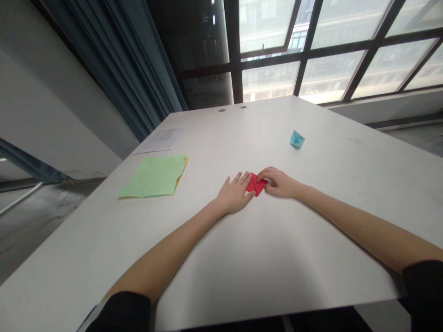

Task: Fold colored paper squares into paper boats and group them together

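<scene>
A small folded red paper [255, 185] lies flat on the white table [270, 258], near its middle. My left hand [235, 193] rests on the table with fingers stretched out, its fingertips pressing on the paper's left side. My right hand [278, 182] is curled, its fingertips pinching the paper's right corner. A finished blue folded paper shape [296, 139] stands further back to the right, apart from both hands.
A stack of green and yellow paper sheets [155, 176] lies at the left. A white printed sheet [161, 139] sits beyond it near the table's left edge. Dark curtains and a large window stand behind the table.
</scene>
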A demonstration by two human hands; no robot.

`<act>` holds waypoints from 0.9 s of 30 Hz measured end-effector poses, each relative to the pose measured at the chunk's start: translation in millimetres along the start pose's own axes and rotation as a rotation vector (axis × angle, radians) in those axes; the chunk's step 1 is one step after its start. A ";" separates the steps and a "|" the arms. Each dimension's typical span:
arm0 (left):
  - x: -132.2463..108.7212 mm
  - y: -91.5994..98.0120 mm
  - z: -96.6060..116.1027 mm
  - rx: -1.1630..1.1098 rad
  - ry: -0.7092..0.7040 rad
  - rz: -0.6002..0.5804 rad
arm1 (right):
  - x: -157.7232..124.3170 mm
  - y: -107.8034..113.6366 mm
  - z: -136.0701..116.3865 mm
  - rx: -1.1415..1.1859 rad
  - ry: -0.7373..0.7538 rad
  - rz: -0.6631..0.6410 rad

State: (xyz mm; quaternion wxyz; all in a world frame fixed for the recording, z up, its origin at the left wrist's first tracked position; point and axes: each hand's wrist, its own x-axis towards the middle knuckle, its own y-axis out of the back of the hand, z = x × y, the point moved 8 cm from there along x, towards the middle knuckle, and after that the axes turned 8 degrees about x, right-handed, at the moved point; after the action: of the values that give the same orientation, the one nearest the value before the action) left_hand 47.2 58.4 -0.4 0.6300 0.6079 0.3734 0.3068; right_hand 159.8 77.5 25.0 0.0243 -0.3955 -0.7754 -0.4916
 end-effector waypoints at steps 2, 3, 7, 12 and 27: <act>-0.8 0.7 -0.6 -0.021 -0.017 0.005 | -0.3 0.2 -1.3 -0.008 0.009 0.000; -1.4 1.3 -0.7 -0.036 -0.031 0.011 | -0.4 0.2 -2.7 -0.012 0.013 -0.008; -5.5 3.7 -1.7 -0.096 -0.092 0.053 | -0.9 0.9 -9.2 -0.026 0.036 -0.078; -8.4 9.0 -5.1 -0.130 -0.130 0.168 | -2.3 4.2 -8.4 -0.022 0.051 -0.103; -7.5 22.5 -9.9 -0.172 -0.168 0.422 | -4.6 5.6 -4.2 -0.068 0.042 -0.031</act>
State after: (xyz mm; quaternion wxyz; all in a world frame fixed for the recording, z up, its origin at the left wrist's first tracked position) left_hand 36.3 59.1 22.9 0.6302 0.6399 0.1568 0.4107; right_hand 165.1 72.7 29.4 0.0197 -0.3736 -0.7636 -0.5263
